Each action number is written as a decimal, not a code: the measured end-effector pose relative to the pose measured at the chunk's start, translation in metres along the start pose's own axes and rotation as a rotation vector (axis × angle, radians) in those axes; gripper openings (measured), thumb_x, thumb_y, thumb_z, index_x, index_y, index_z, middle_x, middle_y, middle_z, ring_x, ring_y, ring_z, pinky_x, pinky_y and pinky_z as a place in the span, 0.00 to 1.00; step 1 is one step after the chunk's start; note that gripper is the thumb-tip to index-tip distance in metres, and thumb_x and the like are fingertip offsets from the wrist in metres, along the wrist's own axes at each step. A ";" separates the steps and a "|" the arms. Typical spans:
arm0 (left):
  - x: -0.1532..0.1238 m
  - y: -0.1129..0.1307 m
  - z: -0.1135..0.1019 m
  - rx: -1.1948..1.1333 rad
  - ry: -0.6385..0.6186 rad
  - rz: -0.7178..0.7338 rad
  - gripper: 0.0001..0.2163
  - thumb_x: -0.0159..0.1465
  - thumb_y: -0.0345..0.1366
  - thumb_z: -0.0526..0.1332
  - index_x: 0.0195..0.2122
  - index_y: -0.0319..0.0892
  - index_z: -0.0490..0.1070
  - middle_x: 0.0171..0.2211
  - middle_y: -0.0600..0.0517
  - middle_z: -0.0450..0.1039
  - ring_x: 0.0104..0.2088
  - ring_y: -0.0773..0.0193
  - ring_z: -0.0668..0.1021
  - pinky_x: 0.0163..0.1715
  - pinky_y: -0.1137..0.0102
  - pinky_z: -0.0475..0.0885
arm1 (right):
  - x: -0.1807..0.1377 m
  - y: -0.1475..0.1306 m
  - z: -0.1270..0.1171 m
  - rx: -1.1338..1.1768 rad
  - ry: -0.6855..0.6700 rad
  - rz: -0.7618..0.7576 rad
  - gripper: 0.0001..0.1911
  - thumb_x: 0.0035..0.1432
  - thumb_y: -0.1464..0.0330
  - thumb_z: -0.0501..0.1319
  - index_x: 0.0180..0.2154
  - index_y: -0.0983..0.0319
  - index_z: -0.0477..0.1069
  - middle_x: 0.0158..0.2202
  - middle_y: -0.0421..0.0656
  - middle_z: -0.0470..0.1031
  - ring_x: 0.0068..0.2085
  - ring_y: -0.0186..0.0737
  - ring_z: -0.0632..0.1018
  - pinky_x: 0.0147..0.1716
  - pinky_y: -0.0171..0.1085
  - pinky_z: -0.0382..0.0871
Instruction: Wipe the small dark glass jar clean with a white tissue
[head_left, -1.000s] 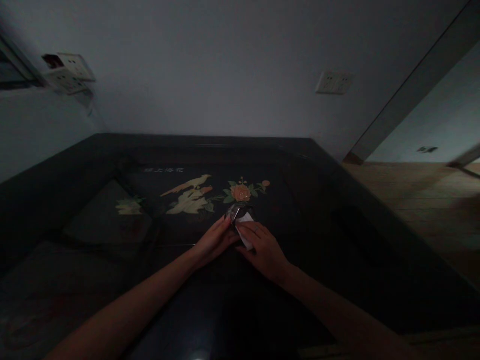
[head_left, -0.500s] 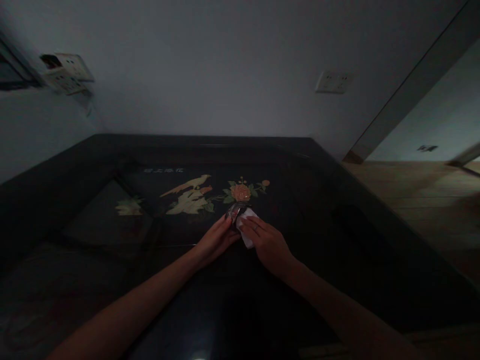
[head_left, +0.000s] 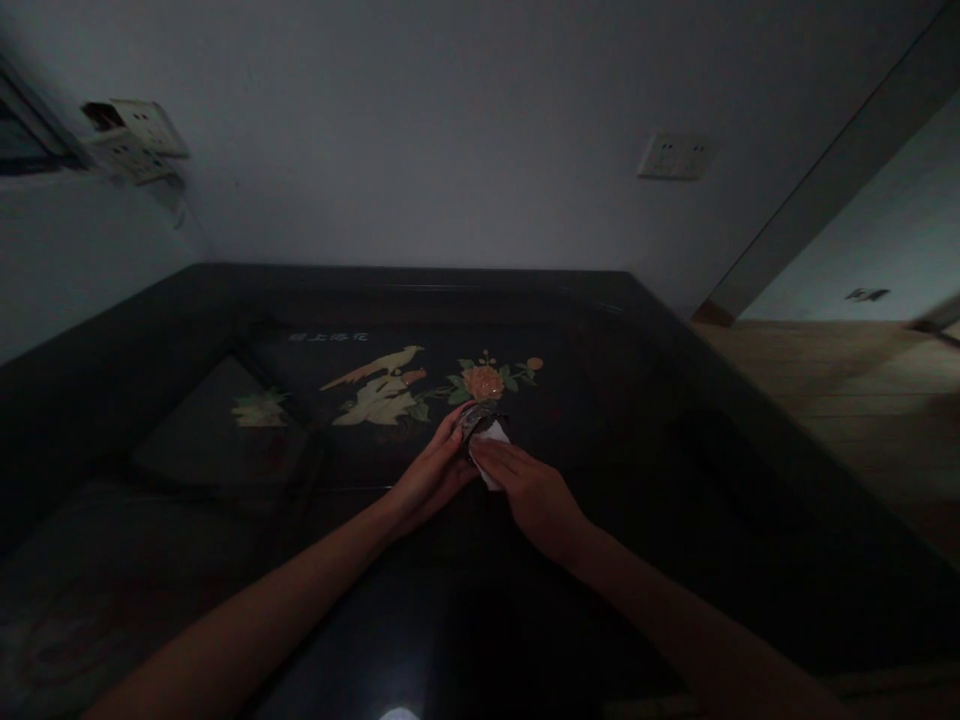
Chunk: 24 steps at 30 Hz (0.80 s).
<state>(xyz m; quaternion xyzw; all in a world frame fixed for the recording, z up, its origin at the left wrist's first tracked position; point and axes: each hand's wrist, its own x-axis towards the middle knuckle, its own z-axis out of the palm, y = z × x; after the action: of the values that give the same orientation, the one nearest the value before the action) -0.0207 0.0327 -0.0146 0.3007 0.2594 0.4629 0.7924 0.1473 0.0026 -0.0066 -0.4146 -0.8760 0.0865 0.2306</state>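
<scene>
Both hands meet over the middle of the dark glossy table. In my left hand is a small, shiny, dark rounded object, its fingers closed around the near side. The dim light hides what kind of thing it is. My right hand presses a folded white tissue against that object, with its fingers bunched over the tissue. A lower corner of the tissue shows below the right fingers. Just beyond the hands, a picture of an orange flower shows on the table.
A bird picture decorates the table left of the flower. On the table's right lies a dark, long shape, hard to make out. Behind rises a pale wall with a double socket; further sockets are at upper left.
My right fingers have shifted slightly left over the tissue, covering more of the dark object. The left hand keeps its hold. The view has moved very slightly.
</scene>
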 end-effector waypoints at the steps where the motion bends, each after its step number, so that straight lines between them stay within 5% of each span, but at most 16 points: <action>1: 0.000 0.000 0.000 -0.004 -0.004 0.001 0.21 0.62 0.38 0.62 0.56 0.52 0.63 0.58 0.49 0.63 0.51 0.60 0.72 0.51 0.65 0.66 | 0.001 0.001 -0.003 -0.082 -0.012 -0.003 0.26 0.59 0.81 0.48 0.57 0.62 0.64 0.57 0.47 0.69 0.60 0.42 0.67 0.54 0.45 0.68; 6: 0.000 0.001 0.001 -0.008 -0.001 -0.003 0.21 0.61 0.36 0.62 0.56 0.51 0.63 0.57 0.48 0.64 0.49 0.61 0.72 0.48 0.65 0.67 | 0.001 0.004 -0.006 -0.203 -0.045 -0.002 0.24 0.60 0.80 0.50 0.56 0.64 0.66 0.58 0.50 0.68 0.60 0.46 0.66 0.50 0.47 0.71; 12: -0.001 0.003 0.005 0.015 -0.006 -0.007 0.22 0.61 0.38 0.62 0.57 0.50 0.63 0.56 0.48 0.65 0.52 0.59 0.71 0.47 0.67 0.67 | -0.001 -0.006 0.008 0.218 0.068 0.060 0.30 0.55 0.83 0.47 0.58 0.64 0.63 0.57 0.49 0.69 0.58 0.41 0.70 0.57 0.45 0.65; 17: -0.001 0.002 0.004 -0.001 -0.027 -0.014 0.22 0.61 0.39 0.62 0.57 0.51 0.62 0.53 0.49 0.69 0.49 0.59 0.73 0.46 0.66 0.68 | -0.001 -0.017 0.010 0.619 0.056 0.224 0.31 0.59 0.80 0.46 0.62 0.58 0.56 0.55 0.44 0.72 0.39 0.37 0.81 0.35 0.37 0.79; 19: 0.001 0.001 0.002 -0.006 -0.030 -0.002 0.21 0.61 0.40 0.61 0.56 0.50 0.63 0.52 0.49 0.69 0.48 0.59 0.73 0.46 0.66 0.68 | -0.001 -0.017 0.012 0.557 0.056 0.175 0.30 0.60 0.80 0.46 0.63 0.58 0.54 0.56 0.45 0.70 0.43 0.38 0.80 0.38 0.38 0.78; 22: 0.003 -0.001 -0.002 -0.014 -0.010 0.028 0.18 0.62 0.40 0.61 0.54 0.49 0.65 0.52 0.49 0.69 0.50 0.60 0.72 0.50 0.65 0.67 | -0.001 -0.010 0.012 0.225 0.049 0.014 0.29 0.59 0.80 0.46 0.61 0.64 0.57 0.59 0.50 0.66 0.57 0.43 0.70 0.53 0.44 0.70; 24: 0.004 -0.002 -0.004 -0.025 0.004 0.019 0.18 0.62 0.40 0.61 0.53 0.49 0.66 0.52 0.50 0.68 0.50 0.60 0.72 0.49 0.66 0.67 | 0.000 -0.004 0.008 -0.005 -0.006 -0.054 0.26 0.60 0.80 0.48 0.59 0.66 0.61 0.58 0.51 0.68 0.59 0.44 0.69 0.55 0.46 0.67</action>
<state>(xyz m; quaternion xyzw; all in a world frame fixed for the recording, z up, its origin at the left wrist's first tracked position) -0.0201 0.0366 -0.0198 0.2923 0.2523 0.4741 0.7913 0.1409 -0.0002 -0.0119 -0.3910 -0.8878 0.0795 0.2293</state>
